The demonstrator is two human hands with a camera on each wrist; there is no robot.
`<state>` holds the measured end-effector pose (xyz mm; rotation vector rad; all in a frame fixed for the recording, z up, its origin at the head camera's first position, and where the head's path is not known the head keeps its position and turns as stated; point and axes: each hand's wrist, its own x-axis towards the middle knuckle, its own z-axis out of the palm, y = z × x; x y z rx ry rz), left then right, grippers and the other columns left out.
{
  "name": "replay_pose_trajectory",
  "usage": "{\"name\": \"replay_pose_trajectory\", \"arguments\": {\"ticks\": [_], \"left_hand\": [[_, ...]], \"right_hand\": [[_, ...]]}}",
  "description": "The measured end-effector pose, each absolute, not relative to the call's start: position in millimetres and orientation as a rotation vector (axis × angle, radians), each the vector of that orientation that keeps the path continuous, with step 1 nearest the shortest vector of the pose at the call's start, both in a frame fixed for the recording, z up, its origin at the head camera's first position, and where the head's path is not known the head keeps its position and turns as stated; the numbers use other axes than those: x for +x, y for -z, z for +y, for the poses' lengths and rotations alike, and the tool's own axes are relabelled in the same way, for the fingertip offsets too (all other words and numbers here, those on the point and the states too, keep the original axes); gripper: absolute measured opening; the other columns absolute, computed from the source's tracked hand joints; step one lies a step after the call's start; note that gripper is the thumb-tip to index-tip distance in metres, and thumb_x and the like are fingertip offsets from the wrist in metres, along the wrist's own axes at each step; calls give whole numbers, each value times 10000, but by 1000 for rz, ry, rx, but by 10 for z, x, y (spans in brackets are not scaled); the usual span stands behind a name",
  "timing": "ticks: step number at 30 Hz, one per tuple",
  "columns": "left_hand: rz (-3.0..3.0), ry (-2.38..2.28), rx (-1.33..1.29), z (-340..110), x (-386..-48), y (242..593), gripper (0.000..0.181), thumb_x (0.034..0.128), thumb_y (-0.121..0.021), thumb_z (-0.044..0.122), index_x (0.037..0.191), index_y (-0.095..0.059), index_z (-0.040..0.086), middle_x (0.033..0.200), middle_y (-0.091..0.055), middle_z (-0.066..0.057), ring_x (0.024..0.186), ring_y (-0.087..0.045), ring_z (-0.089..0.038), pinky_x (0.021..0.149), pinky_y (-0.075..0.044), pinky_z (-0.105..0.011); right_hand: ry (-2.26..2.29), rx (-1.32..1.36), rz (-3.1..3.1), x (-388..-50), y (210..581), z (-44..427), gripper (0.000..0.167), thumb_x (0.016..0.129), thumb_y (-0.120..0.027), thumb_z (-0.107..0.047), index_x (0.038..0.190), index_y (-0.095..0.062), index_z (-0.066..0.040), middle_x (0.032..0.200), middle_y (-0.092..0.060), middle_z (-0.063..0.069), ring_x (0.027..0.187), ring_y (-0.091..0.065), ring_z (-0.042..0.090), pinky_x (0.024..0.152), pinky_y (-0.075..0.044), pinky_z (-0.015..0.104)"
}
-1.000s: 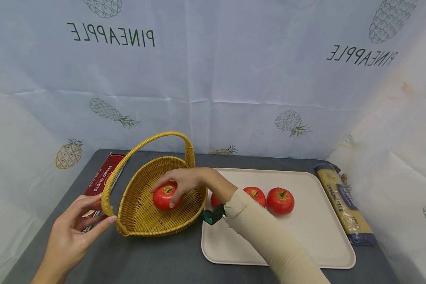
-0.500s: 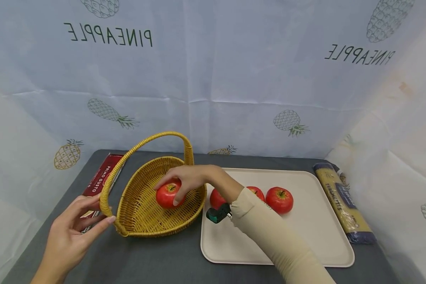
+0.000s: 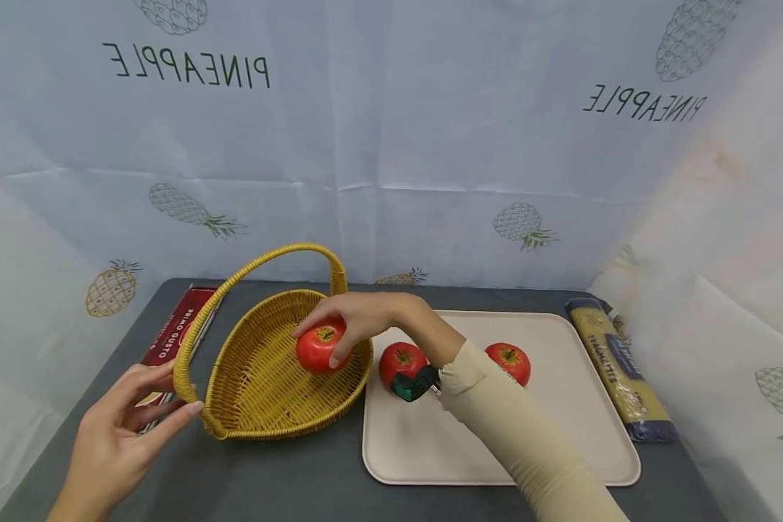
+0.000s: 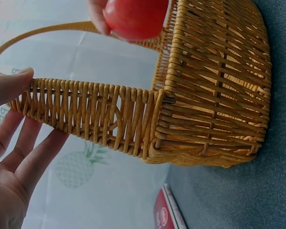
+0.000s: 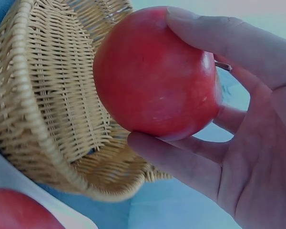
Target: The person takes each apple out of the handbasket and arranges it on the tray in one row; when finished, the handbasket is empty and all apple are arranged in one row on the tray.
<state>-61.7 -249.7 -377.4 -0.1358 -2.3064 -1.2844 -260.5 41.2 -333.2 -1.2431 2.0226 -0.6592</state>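
Note:
My right hand grips a red apple over the right part of a yellow wicker basket. In the right wrist view the apple sits between thumb and fingers, raised above the woven bottom. No other apple shows inside the basket. My left hand holds the basket's arched handle near its left foot. From the left wrist view, thumb and fingers lie on opposite sides of the handle. Two more apples, a near one and a farther one, rest on a beige tray.
A red box lettered PRIMO GUSTO lies behind the left hand. Right of the tray is a spaghetti packet. A pineapple-print cloth hangs along the back of the dark table. The right sleeve covers part of the tray.
The right hand has lifted the apple from low in the basket and shifted it rightward. The left hand keeps its hold on the handle. The head view has turned slightly right.

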Motion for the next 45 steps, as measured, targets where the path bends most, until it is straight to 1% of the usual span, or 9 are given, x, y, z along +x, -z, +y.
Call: {"name": "replay_pose_trajectory", "arguments": {"ticks": [5,9,15,18,25,27,35,41,45], "left_hand": [[-2294,1295,-170,-2516,-610,3787,704,653,-781,-290,1303,-626,-70,1053,-635,85,955,-653,34,777,-586,-73],[-2304,1293,-147,-2519,-607,3792,707,663,-787,-275,1315,-627,-51,1064,-639,106,955,-652,36,770,-589,-74],[-2323,1289,-122,-2521,-614,3777,711,677,-797,-251,1331,-625,-31,1075,-639,124,958,-653,36,767,-591,-80],[-2316,1301,-121,-2515,-615,3788,711,674,-793,-259,1327,-627,-35,1073,-644,127,958,-655,31,762,-593,-83],[-2307,1290,-141,-2523,-590,3781,712,666,-778,-285,1322,-620,-57,1065,-635,135,962,-653,45,766,-595,-85],[-2302,1301,-150,-2524,-599,3780,706,666,-772,-291,1317,-619,-65,1066,-637,126,964,-651,38,770,-596,-87],[-2306,1302,-131,-2524,-624,3790,712,661,-787,-278,1317,-627,-50,1064,-641,121,957,-652,30,765,-592,-80],[-2293,1305,-175,-2523,-627,3800,710,652,-785,-287,1306,-626,-60,1060,-638,91,954,-656,33,768,-588,-76],[-2287,1314,-193,-2524,-627,3789,707,646,-781,-296,1299,-624,-73,1055,-636,70,955,-658,28,774,-590,-80]], "right_hand": [[664,-1228,2034,-2606,3276,499,655,863,-796,-208,1472,-561,-255,1449,-513,-1,1288,-476,140,936,-588,234],[657,-1226,2058,-2602,3231,570,641,868,-788,-190,1467,-566,-249,1422,-526,-1,1285,-479,146,932,-593,236],[651,-1202,2094,-2571,3161,742,647,849,-792,-181,1457,-579,-235,1445,-516,10,1299,-476,164,945,-589,255],[640,-1190,2127,-2555,3134,865,640,836,-800,-190,1439,-595,-259,1429,-533,-2,1288,-491,163,948,-589,266],[645,-1133,2196,-2512,3083,1164,636,826,-818,-184,1422,-613,-269,1383,-555,0,1296,-483,180,940,-602,276],[669,-1093,2204,-2498,3069,1270,629,829,-821,-180,1416,-617,-276,1389,-549,5,1298,-489,190,945,-601,280],[722,-971,2252,-2463,3052,1650,644,831,-821,-153,1435,-603,-215,1428,-540,29,1300,-519,228,985,-595,325],[770,-894,2268,-2423,3037,1867,653,821,-828,-151,1430,-606,-233,1421,-541,37,1310,-511,252,971,-612,361],[805,-912,2291,-2407,3052,2035,653,827,-824,-181,1436,-597,-241,1441,-537,52,1315,-513,266,985,-600,376]]}}
